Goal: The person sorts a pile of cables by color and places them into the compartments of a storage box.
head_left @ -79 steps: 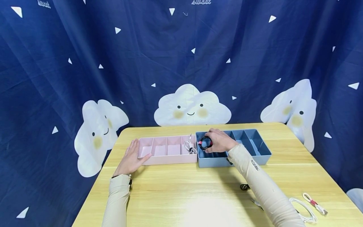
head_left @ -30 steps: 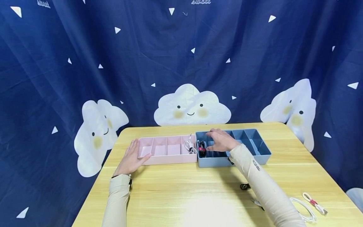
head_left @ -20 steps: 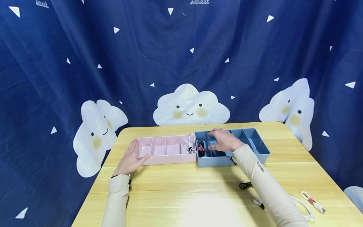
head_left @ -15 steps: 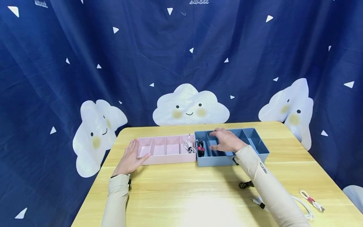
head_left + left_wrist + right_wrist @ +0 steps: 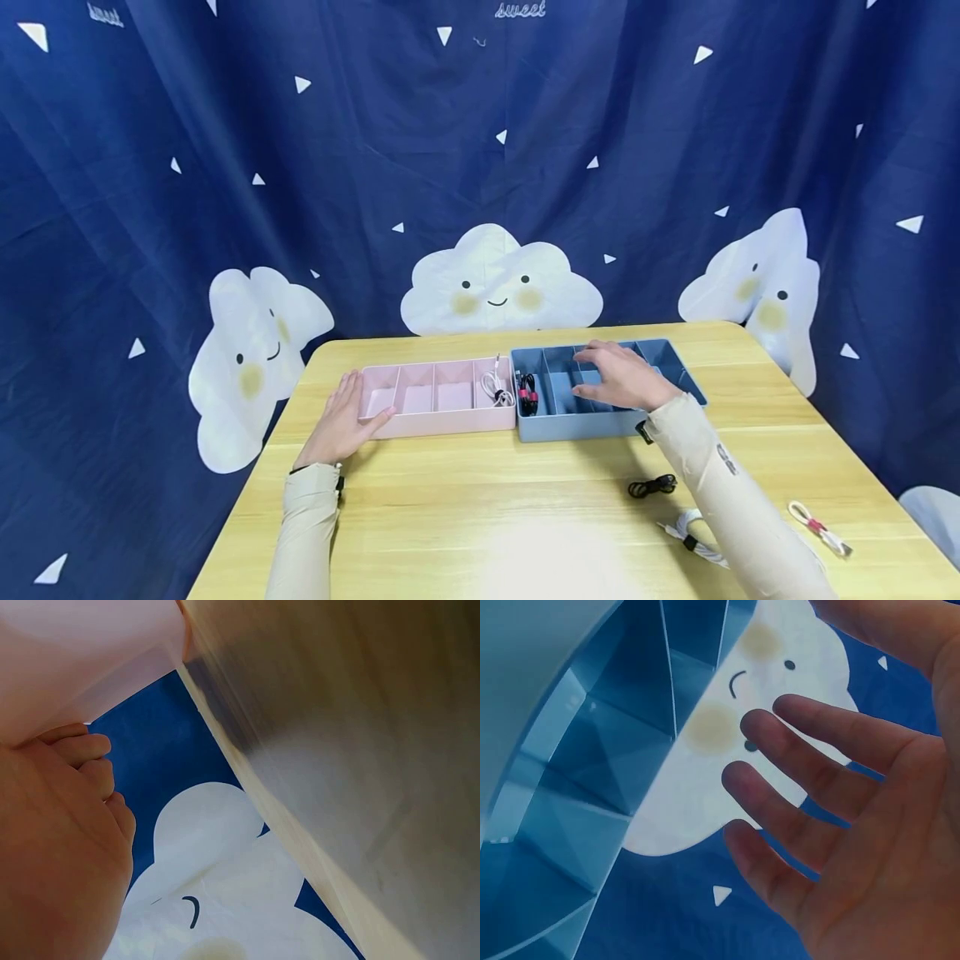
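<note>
My left hand (image 5: pixel 341 425) rests against the left end of the pink divided box (image 5: pixel 442 425), fingers at the far side and thumb over the front rim. In the left wrist view that hand (image 5: pixel 60 840) touches the pink wall (image 5: pixel 90 667). A white cable (image 5: pixel 495 392) lies in the pink box's right compartment. My right hand (image 5: pixel 618 375) is over the blue divided box (image 5: pixel 577 428), holding nothing; the right wrist view shows its fingers (image 5: pixel 802 787) spread and relaxed beside the blue box (image 5: pixel 570 750). A black cable with red ties (image 5: pixel 528 396) sits in the blue box's left compartment.
On the table (image 5: pixel 435 517) at the right lie a coiled black cable (image 5: pixel 651 486), a white cable with a black tie (image 5: pixel 697 542) partly under my right sleeve, and a white cable with a red tie (image 5: pixel 819 529). A blue curtain (image 5: pixel 360 167) hangs behind the table.
My right hand let go of the black cable in the blue box's left compartment, then moved right over the box. More of the cables on the table now show. My left hand stayed put.
</note>
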`<control>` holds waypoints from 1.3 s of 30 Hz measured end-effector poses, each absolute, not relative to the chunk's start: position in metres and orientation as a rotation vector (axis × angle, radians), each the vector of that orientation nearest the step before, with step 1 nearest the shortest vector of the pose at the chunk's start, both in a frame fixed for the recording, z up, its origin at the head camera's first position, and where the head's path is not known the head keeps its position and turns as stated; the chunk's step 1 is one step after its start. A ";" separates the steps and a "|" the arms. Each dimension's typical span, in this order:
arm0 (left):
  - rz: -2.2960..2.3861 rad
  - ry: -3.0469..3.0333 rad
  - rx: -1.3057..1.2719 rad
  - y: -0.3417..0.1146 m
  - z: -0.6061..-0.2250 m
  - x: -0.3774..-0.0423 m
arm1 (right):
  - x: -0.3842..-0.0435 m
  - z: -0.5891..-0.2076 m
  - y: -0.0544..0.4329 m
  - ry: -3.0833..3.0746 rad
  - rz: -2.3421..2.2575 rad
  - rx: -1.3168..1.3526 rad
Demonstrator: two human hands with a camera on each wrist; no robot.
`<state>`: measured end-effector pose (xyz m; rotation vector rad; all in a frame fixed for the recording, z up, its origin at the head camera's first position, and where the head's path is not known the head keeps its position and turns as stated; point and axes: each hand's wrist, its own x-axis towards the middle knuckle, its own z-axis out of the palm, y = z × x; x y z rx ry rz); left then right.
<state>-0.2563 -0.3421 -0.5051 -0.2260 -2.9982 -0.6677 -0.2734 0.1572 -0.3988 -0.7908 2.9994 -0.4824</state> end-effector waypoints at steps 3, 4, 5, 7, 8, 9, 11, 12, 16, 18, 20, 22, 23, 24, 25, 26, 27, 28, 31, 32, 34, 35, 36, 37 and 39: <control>-0.674 -3.000 -0.224 -0.343 -0.506 -0.257 | -0.268 -0.397 0.163 3.021 -0.488 -0.795; -0.672 -3.000 -0.223 -0.343 -0.506 -0.257 | -0.267 -0.396 0.166 3.026 -0.494 -0.791; -0.673 -3.001 -0.224 -0.343 -0.506 -0.257 | -0.265 -0.396 0.168 3.031 -0.496 -0.787; -0.672 -3.002 -0.223 -0.343 -0.506 -0.257 | -0.261 -0.395 0.173 3.042 -0.501 -0.779; -0.672 -3.002 -0.223 -0.343 -0.505 -0.257 | -0.259 -0.395 0.175 3.049 -0.501 -0.776; -0.670 -3.002 -0.223 -0.343 -0.505 -0.257 | -0.257 -0.394 0.178 3.052 -0.506 -0.767; -0.672 -3.003 -0.224 -0.343 -0.505 -0.258 | -0.253 -0.394 0.182 3.060 -0.510 -0.769; -0.668 -3.002 -0.224 -0.343 -0.506 -0.258 | -0.251 -0.394 0.184 3.063 -0.513 -0.771; -0.667 -2.999 -0.226 -0.343 -0.506 -0.256 | -0.244 -0.394 0.194 3.082 -0.523 -0.785; -0.663 -2.999 -0.225 -0.343 -0.506 -0.256 | -0.242 -0.395 0.199 3.100 -0.523 -0.794; -0.662 -2.997 -0.223 -0.342 -0.506 -0.256 | -0.239 -0.396 0.204 3.114 -0.525 -0.798; -0.660 -2.994 -0.225 -0.342 -0.506 -0.256 | -0.236 -0.396 0.209 3.121 -0.535 -0.795; -0.655 -2.993 -0.224 -0.342 -0.506 -0.257 | -0.235 -0.397 0.212 3.122 -0.539 -0.795; -0.654 -2.992 -0.225 -0.343 -0.506 -0.257 | -0.234 -0.397 0.214 3.123 -0.546 -0.794; -0.653 -2.991 -0.227 -0.343 -0.506 -0.257 | -0.233 -0.398 0.216 3.125 -0.551 -0.791; -0.654 -2.993 -0.228 -0.343 -0.506 -0.258 | -0.231 -0.398 0.219 3.126 -0.557 -0.793; -0.656 -2.993 -0.228 -0.343 -0.506 -0.258 | -0.230 -0.399 0.221 3.130 -0.562 -0.795; -0.661 -2.995 -0.228 -0.343 -0.506 -0.258 | -0.228 -0.400 0.224 3.133 -0.567 -0.797; -0.666 -2.993 -0.227 -0.343 -0.507 -0.258 | -0.224 -0.402 0.230 3.146 -0.582 -0.798; -0.672 -2.992 -0.228 -0.343 -0.507 -0.258 | -0.221 -0.402 0.231 3.147 -0.588 -0.795; -0.676 -2.988 -0.234 -0.343 -0.508 -0.259 | -0.217 -0.402 0.235 3.154 -0.593 -0.785; -0.674 -2.988 -0.233 -0.343 -0.508 -0.259 | -0.215 -0.402 0.236 3.158 -0.594 -0.779; -0.675 -2.988 -0.230 -0.343 -0.508 -0.259 | -0.213 -0.402 0.238 3.162 -0.593 -0.772; -0.676 -2.990 -0.229 -0.343 -0.508 -0.259 | -0.211 -0.403 0.240 3.166 -0.593 -0.765; -0.674 -2.994 -0.231 -0.343 -0.508 -0.259 | -0.208 -0.403 0.244 3.175 -0.592 -0.752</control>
